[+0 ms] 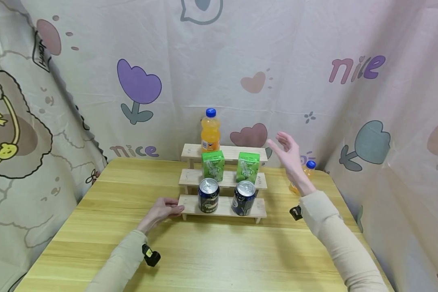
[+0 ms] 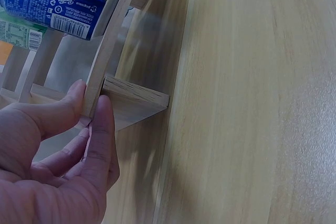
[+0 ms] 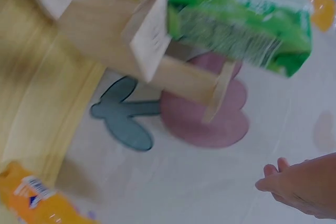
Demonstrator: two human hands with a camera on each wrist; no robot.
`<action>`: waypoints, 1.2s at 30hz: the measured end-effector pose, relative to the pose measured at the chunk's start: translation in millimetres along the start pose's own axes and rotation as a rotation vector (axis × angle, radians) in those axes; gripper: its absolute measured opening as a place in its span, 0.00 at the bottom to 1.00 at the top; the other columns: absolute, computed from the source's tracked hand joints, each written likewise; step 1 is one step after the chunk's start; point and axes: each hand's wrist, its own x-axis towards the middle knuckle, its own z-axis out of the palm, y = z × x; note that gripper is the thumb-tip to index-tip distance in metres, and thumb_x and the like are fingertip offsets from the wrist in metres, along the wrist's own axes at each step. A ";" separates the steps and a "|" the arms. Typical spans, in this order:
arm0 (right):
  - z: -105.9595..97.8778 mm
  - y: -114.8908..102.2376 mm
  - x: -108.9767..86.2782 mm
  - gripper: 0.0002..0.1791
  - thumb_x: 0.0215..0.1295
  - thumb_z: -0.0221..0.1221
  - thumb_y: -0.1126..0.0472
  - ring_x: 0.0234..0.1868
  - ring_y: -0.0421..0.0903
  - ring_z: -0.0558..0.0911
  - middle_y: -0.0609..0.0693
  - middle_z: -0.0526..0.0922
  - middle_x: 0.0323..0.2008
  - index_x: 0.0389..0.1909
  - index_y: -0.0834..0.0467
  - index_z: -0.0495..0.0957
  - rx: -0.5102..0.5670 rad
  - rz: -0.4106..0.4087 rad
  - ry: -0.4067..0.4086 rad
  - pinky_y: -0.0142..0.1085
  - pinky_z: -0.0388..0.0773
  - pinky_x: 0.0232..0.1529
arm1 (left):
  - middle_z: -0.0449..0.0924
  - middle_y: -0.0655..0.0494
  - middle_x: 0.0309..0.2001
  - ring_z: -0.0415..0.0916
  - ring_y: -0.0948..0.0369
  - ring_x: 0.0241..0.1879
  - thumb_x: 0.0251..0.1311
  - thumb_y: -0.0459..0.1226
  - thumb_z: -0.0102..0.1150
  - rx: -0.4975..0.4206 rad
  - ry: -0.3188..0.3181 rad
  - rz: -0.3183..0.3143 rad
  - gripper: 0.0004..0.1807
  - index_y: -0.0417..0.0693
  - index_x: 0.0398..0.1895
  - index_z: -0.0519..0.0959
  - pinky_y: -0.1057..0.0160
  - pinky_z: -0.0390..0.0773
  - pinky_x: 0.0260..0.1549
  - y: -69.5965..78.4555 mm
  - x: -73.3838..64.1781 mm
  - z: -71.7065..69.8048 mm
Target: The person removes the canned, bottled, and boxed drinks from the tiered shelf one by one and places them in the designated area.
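A three-step wooden shelf point(image 1: 224, 206) stands on the table. My left hand point(image 1: 165, 209) pinches the left end of its lowest step between thumb and fingers, as the left wrist view shows closely. Two dark blue cans point(image 1: 208, 198) point(image 1: 243, 201) stand on that step. On the middle step are two green drink cartons point(image 1: 213, 166) point(image 1: 247, 167). One orange drink bottle point(image 1: 210, 132) with a blue cap stands on the top step, toward the left. My right hand point(image 1: 286, 154) is raised beside the top step's right end, fingers spread and holding nothing.
A second orange drink bottle point(image 1: 309, 170) is on the table's right side, partly hidden behind my right forearm. The wooden table point(image 1: 219, 251) reaches back to a patterned curtain point(image 1: 219, 61), which also hangs along both sides.
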 end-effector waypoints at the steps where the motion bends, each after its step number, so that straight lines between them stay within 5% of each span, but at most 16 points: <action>1: 3.8 -2.6 -0.2 0.38 0.70 0.61 0.60 0.78 0.55 0.60 0.63 0.62 0.75 0.75 0.65 0.56 0.002 -0.003 -0.014 0.42 0.50 0.85 | 0.79 0.30 0.49 0.84 0.62 0.37 0.65 0.27 0.61 0.001 -0.002 0.001 0.30 0.15 0.63 0.62 0.60 0.89 0.49 -0.2 0.0 0.0; 14: 48.4 -33.9 0.7 0.35 0.70 0.61 0.60 0.76 0.59 0.62 0.64 0.65 0.73 0.73 0.66 0.61 0.016 -0.088 -0.149 0.51 0.58 0.82 | 0.79 0.33 0.48 0.83 0.62 0.36 0.65 0.27 0.60 -0.008 -0.016 0.003 0.30 0.14 0.63 0.61 0.61 0.89 0.49 -0.6 1.6 -1.0; 36: 105.7 -60.9 27.7 0.32 0.71 0.61 0.57 0.76 0.54 0.64 0.59 0.66 0.73 0.72 0.59 0.64 -0.009 -0.067 -0.304 0.44 0.58 0.83 | 0.79 0.31 0.49 0.83 0.63 0.36 0.65 0.28 0.61 -0.019 -0.016 -0.010 0.32 0.15 0.64 0.60 0.62 0.89 0.48 -1.5 1.9 -2.3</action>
